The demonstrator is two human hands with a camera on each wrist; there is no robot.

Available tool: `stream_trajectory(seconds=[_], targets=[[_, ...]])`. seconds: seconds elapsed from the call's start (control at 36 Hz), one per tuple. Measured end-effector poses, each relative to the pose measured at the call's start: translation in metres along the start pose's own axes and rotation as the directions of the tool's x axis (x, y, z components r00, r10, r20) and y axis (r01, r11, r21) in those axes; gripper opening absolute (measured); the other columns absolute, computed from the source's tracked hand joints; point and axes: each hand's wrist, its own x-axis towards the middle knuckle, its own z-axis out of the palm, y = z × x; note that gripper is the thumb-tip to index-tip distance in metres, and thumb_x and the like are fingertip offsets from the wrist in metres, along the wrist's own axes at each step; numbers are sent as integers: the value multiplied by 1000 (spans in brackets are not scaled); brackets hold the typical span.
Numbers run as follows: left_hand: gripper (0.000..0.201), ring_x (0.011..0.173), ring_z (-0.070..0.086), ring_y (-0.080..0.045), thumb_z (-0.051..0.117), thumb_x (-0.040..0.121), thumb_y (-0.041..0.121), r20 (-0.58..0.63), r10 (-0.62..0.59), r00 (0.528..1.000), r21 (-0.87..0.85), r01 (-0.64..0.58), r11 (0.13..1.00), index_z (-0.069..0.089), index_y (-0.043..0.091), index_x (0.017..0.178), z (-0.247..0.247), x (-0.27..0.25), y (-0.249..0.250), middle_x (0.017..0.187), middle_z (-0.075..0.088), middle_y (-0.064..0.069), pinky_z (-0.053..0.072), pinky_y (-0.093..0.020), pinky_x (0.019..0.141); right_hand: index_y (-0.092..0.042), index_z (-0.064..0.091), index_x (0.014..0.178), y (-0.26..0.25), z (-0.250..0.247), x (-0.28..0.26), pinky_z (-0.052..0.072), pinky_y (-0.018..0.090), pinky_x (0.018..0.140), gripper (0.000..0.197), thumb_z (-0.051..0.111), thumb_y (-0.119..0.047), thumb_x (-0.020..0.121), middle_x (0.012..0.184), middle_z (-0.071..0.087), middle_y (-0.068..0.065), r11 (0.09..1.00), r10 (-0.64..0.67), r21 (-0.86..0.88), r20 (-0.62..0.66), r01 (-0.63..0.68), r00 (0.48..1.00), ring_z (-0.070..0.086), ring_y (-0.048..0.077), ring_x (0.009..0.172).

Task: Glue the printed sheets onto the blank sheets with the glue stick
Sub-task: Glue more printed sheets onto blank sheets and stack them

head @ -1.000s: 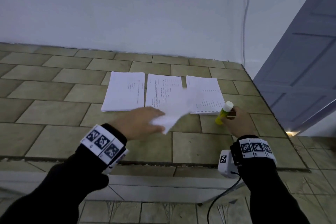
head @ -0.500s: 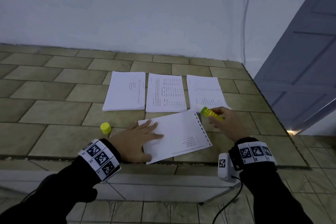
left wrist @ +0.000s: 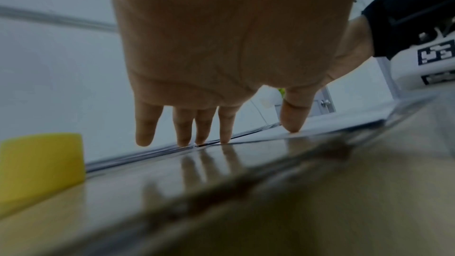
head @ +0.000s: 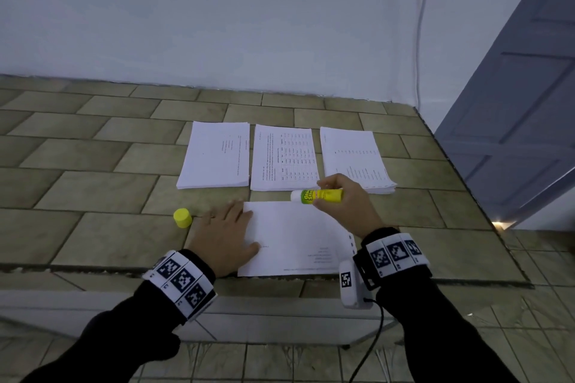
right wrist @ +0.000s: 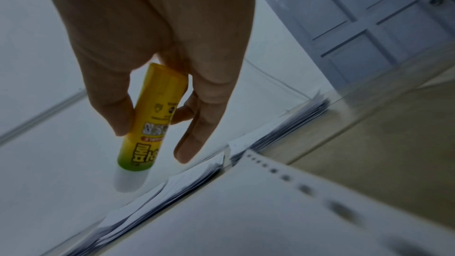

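Glue application is the step in hand, judged from the layout. On the olive tiled counter [head: 102, 193] a single white paper sheet with a punched right edge [head: 298, 242] lies at the near edge, faint print showing through it, so it appears to lie face down. The left hand [head: 225, 238] lies flat, fingers straight, pressing the sheet's left margin to hold it in place. The right hand [head: 348, 205] grips the yellow-green glue stick with its white glue tip exposed [head: 317, 195] between thumb and curled fingers — its long axis runs roughly parallel to the sheet's far edge, tip pointing left toward the left hand, and the tip sits just over that far edge near the middle. Whether the tip touches the paper cannot be told. The coming stroke depends on that relation: the right hand is the nearer one and would need to tilt the tip down onto the sheet. The small yellow cylindrical cap [head: 182, 218] stands just left of the left hand. Three white paper stacks [head: 281, 162] lie side by side beyond the sheet — all show some print.
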Motion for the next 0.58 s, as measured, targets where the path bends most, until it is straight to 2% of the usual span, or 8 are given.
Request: stream_trajectory(seconds=[0.06,0.14,0.17,0.25,0.33,0.39,0.47,0.58], targets=[[76,151,-2,-18,28,94,61,30,4,1000,-22,-4,1000,10,20,156,2,0,1,164,-4,-2,11,-42,121,-18,60,108,-6,6,2,43,10,64,32,75,-15,79,97,58,-2,1000,-24,6,-3,24,1000,55,8,81],[103,151,-1,-17,-3,65,68,23,-3,1000,-79,5,997,13,21,155,7,0,2,165,-2,-1,11,-43,121,-18,59,108,-13,15,5,44,9,62,35,76,-13,78,97,58,-3,998,-47,47,3,47,999,54,9,79],[106,151,2,-17,-6,61,67,-2,-13,1000,-112,12,994,16,21,154,8,-1,3,164,2,0,11,-43,120,-18,60,108,-16,18,7,45,11,63,35,76,-13,77,99,60,-1,998,-49,49,8,49,999,55,10,80],[99,146,22,-18,2,68,73,-153,-70,986,-230,34,973,30,22,148,12,-1,3,161,21,1,19,-42,117,-19,61,108,-24,29,10,51,26,73,36,76,-14,75,106,62,2,998,-51,33,16,50,999,58,16,88],[96,141,33,-20,10,72,79,-224,-91,970,-304,20,952,35,22,145,15,1,-1,157,30,0,25,-43,113,-20,63,105,-30,38,13,45,19,70,33,76,-14,75,106,61,3,997,-78,25,25,77,997,57,14,89],[107,142,30,-20,5,69,89,-211,-80,974,-298,13,954,33,21,146,17,2,-3,157,29,-1,24,-45,114,-22,63,102,-33,44,15,41,17,69,31,76,-14,74,105,61,2,995,-96,6,41,96,995,55,12,89],[123,149,13,-17,-15,60,93,-149,-48,988,-238,11,971,24,20,152,24,4,-6,163,16,0,15,-49,119,-22,62,100,-39,53,18,41,20,71,32,77,-14,74,103,62,2,994,-106,4,65,106,992,56,14,90],[124,151,4,-18,-15,61,93,-153,-11,988,-207,-21,978,21,19,154,33,3,-9,164,10,-1,7,-52,119,-14,61,103,-46,59,20,43,6,62,33,76,-8,75,93,65,1,995,-95,33,60,93,994,61,12,80]])
